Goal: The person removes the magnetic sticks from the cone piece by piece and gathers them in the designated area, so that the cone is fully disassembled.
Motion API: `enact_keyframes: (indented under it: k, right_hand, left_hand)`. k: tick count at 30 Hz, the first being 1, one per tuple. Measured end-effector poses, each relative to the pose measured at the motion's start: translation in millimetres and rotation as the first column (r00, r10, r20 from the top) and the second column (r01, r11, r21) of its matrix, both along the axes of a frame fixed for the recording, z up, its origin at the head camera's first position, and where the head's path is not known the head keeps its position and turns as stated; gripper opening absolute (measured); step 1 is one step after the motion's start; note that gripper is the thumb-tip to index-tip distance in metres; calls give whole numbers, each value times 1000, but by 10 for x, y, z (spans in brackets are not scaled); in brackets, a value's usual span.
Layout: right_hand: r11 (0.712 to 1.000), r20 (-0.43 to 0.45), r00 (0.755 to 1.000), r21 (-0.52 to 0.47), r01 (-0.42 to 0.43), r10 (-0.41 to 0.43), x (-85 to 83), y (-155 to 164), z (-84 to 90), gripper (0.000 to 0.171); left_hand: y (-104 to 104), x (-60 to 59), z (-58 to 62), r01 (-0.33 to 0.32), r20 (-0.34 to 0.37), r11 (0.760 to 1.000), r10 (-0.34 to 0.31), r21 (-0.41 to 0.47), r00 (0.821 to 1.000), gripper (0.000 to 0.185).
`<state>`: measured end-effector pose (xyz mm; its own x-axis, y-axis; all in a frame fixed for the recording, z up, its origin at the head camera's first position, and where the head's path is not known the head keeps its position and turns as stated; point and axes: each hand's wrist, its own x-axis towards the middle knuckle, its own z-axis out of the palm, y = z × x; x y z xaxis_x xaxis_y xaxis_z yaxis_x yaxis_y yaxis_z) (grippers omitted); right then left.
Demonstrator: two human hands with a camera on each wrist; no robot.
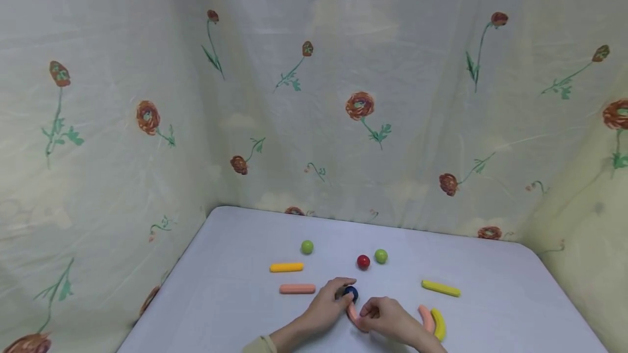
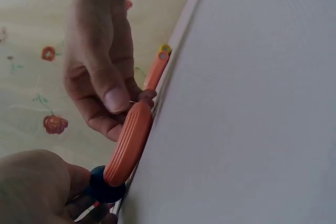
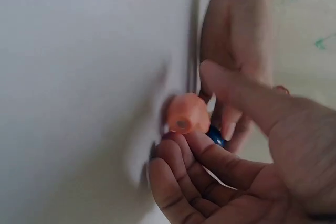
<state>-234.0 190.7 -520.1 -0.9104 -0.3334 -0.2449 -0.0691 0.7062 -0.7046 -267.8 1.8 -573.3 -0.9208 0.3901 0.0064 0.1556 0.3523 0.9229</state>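
My left hand (image 1: 326, 304) holds a dark blue ball (image 1: 351, 291) on the white table, thumb on one side and fingers on the other. A curved, ribbed salmon-pink toy rod (image 2: 129, 142) has its far end against the ball (image 2: 104, 184). At the rod's near end are the curled fingers of my right hand (image 1: 390, 317), gripping it close over the tabletop. Seen end-on in the right wrist view, the rod (image 3: 188, 113) shows a small grey disc in its tip. My right thumb (image 3: 220, 80) arches above that tip.
Left of my hands lie an orange rod (image 1: 287, 267) and a straight pink rod (image 1: 297, 288). Behind are a red ball (image 1: 363, 262) and green balls (image 1: 307, 247) (image 1: 381, 256). To the right rest a straight yellow rod (image 1: 440, 288) and curved pink (image 1: 426, 318) and yellow (image 1: 438, 324) rods.
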Motion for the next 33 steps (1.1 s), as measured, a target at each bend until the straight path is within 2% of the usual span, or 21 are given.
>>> enact_keyframes:
  k: [3, 7, 12, 14, 17, 20, 25, 29, 33]
  right_hand:
    - [1000, 4, 1000, 0, -4, 4, 55, -46, -24, 19]
    - [997, 17, 998, 46, 65, -66, 47, -12, -37, 14]
    - [977, -97, 979, 93, 191, -182, -50, 156, -48, 18]
    - [967, -141, 963, 81, 243, -230, -91, 207, -62, 22]
    - [953, -152, 943, 22, 302, -295, -130, 220, -96, 27]
    - [935, -126, 927, -15, 354, -353, -156, 170, -123, 33]
    - [909, -101, 904, -5, 417, -416, -202, 77, -147, 39]
    - [897, -138, 887, -25, 441, -440, -225, 26, -167, 29]
    - [902, -136, 894, 1, 432, -428, -227, -12, -123, 18]
  left_hand:
    - [-34, -45, -5, 24, -8, 999, -24, 22, 1000, 30]
    - [-66, -66, 11, 25, -30, 999, -23, 39, 999, 25]
    - [-85, -19, 53, 27, -63, 1000, -26, 7, 998, 23]
    - [-76, 10, 56, 23, -52, 1000, -23, -2, 998, 21]
    - [-45, 37, 39, 9, -26, 1000, -9, 13, 1000, 20]
    - [-22, 36, 16, 2, 15, 1000, -2, 22, 1000, 22]
    - [-19, 28, 8, 25, 80, 1000, -26, 12, 996, 27]
    - [-41, 32, 17, 52, 74, 998, -53, 27, 996, 26]
    - [-53, 22, 36, 55, 66, 998, -57, 22, 996, 24]
